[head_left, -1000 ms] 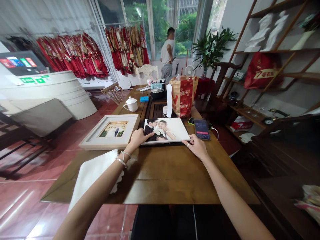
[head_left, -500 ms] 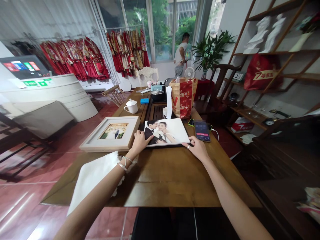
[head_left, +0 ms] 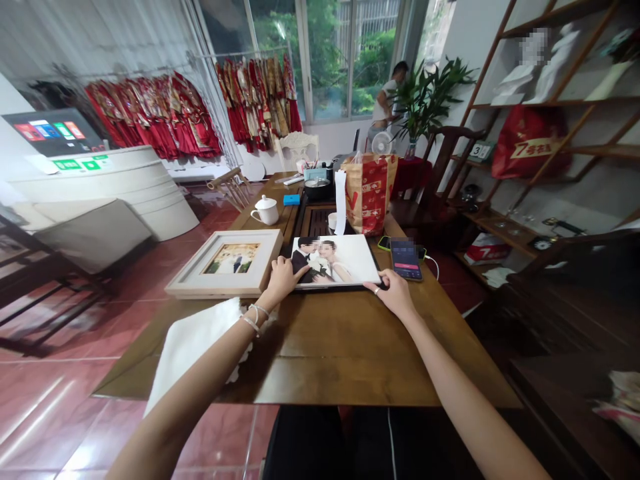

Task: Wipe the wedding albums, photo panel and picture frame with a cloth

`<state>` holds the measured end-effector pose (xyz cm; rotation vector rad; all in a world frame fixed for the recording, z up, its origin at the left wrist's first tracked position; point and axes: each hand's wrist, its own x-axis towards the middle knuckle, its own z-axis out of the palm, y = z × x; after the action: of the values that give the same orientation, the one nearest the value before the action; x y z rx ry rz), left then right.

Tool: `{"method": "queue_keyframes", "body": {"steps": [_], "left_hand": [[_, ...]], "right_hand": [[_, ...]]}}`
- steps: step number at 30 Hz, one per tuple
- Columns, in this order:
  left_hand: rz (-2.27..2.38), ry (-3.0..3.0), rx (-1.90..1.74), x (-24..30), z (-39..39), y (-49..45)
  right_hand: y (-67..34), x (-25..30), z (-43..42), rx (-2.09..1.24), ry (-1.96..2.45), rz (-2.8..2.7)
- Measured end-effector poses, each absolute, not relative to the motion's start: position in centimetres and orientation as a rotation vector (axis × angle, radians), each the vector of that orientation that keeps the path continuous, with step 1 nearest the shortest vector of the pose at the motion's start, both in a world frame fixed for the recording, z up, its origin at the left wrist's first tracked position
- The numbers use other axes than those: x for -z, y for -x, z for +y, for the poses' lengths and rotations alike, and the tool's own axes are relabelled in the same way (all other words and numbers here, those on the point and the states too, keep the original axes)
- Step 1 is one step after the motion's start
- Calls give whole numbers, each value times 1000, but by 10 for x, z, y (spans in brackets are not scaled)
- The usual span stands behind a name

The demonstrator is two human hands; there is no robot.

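Note:
A photo album (head_left: 350,260) with a wedding couple on its cover lies on the wooden table in front of me. My left hand (head_left: 284,275) grips its left edge, thumb over the cover. At the lower right corner, my right hand (head_left: 393,290) holds the other side, thumb near the top and fingers at the edge. Left of the album lies a pale framed photo (head_left: 227,261), close to my left hand. Under my left forearm a white cloth (head_left: 193,343) hangs over the table's near edge. A phone (head_left: 406,260) with a lit screen lies right of the album.
Behind the album stand a red and brown paper bag (head_left: 370,193), a white lidded cup (head_left: 266,210) and a small blue box (head_left: 291,199). A dark wooden chair (head_left: 440,173) is at the right. Another person (head_left: 385,103) stands by the window behind a plant (head_left: 425,97).
The person at the window has moved right and leans behind the plant. My view has shifted slightly; both hands keep their places on the album.

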<state>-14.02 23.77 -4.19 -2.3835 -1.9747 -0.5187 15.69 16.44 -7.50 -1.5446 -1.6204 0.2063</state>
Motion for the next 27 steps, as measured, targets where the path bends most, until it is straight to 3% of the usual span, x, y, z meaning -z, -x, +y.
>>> {"method": "queue_keyframes", "body": {"steps": [16, 27], "left_hand": [[-1834, 2736, 548, 73, 223, 151], [-1814, 2813, 531, 62, 245, 150]], "right_hand": [[-160, 91, 173, -170, 1445, -1608], [-158, 97, 185, -209, 1487, -1541]]}}
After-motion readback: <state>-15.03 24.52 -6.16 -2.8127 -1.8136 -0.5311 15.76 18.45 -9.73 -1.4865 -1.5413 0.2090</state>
